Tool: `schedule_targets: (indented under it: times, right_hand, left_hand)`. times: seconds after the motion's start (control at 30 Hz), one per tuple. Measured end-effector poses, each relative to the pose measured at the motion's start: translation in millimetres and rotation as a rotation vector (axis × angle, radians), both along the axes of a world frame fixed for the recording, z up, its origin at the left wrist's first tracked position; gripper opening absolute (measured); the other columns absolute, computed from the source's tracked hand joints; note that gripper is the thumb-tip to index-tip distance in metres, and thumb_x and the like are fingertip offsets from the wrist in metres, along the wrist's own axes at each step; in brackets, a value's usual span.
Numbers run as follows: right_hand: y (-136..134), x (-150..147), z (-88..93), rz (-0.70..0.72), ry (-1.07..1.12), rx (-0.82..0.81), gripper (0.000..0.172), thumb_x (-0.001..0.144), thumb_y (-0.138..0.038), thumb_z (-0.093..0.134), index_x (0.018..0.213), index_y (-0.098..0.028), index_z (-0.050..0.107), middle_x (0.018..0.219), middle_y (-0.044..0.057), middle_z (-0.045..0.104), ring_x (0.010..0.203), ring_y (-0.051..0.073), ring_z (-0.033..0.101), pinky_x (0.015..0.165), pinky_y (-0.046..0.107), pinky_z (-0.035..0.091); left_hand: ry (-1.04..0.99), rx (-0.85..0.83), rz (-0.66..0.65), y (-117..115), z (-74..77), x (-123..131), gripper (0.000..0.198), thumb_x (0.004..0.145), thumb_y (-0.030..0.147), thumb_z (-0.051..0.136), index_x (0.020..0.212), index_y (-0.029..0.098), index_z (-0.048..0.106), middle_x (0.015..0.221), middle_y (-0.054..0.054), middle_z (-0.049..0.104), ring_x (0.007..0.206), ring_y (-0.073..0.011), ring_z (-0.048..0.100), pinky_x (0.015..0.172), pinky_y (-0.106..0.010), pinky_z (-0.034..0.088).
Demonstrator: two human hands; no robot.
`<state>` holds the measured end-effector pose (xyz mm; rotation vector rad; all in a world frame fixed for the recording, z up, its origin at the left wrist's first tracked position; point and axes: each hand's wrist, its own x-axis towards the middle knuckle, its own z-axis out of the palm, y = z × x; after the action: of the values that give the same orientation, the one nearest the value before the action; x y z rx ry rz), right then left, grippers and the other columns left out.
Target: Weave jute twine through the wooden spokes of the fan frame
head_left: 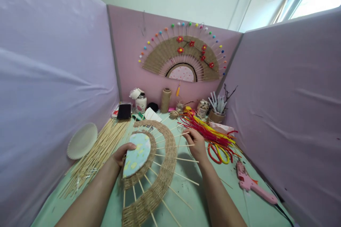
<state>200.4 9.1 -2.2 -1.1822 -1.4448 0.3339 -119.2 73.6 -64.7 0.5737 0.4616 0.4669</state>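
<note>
A half-round fan frame [170, 152] of thin sticks woven with brown twine is tilted over the table, its curved side to the right. Blue patterned cloth [138, 152] covers its inner half-disc. My left hand [123, 154] grips the straight edge there, thumb on the cloth and the other fingers hidden behind. Beside the upper right stick ends, my right hand [195, 142] has its fingers pinched together near a stick tip and a thin strand; exactly what lies between them is too small to make out.
Loose sticks [98, 149] and a white plate [83, 141] lie left. Red and yellow pipe cleaners [210, 131], scissors [218, 153] and a pink glue gun [250, 183] are right. Jars, a twine roll [166, 100] and a phone [124, 111] stand or lie behind. A finished fan [165, 55] hangs on the back panel.
</note>
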Motion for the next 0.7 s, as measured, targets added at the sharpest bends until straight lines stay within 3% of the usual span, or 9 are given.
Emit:
schedule_targets:
  times: [0.13,0.3,0.47,0.7]
  right_hand:
    - [-3,11,-4.2,-0.039,0.011,0.054,0.013,0.082,-0.031,0.059,0.085,-0.022,0.069,0.083,0.005,0.067,0.08,0.02,0.06,0.076,0.033,0.045]
    - [-7,27,-7.0,-0.13,0.043,0.012,0.014,0.08,-0.035,0.064,0.086,-0.022,0.068,0.081,0.004,0.067,0.069,0.018,0.057,0.068,0.032,0.045]
    - [-6,34,-6.3,-0.055,0.053,0.051,0.013,0.081,-0.032,0.061,0.085,-0.024,0.07,0.086,0.005,0.068,0.079,0.021,0.06,0.074,0.034,0.046]
    - [-2,30,-10.9,-0.024,0.138,-0.078,0.012,0.075,-0.033,0.065,0.078,-0.022,0.07,0.078,0.003,0.068,0.072,0.019,0.059,0.071,0.032,0.045]
  left_hand:
    - [0.081,-0.026,-0.048,2,-8.7,2,0.031,0.067,0.015,0.058,0.091,0.001,0.072,0.076,-0.019,0.073,0.073,-0.0277,0.072,0.063,-0.032,0.059]
    - [0.048,-0.036,-0.058,1,-17.0,5,0.034,0.065,0.013,0.059,0.095,0.001,0.071,0.067,-0.017,0.072,0.068,-0.0267,0.072,0.057,-0.027,0.058]
    - [0.083,-0.03,-0.079,-5,-10.4,10,0.034,0.065,0.012,0.06,0.094,0.0,0.072,0.078,-0.02,0.073,0.07,-0.0273,0.072,0.06,-0.027,0.059]
    - [0.081,0.027,-0.114,-10,-7.1,16,0.028,0.065,0.011,0.058,0.084,0.0,0.074,0.069,-0.018,0.072,0.069,-0.0266,0.072,0.061,-0.028,0.058]
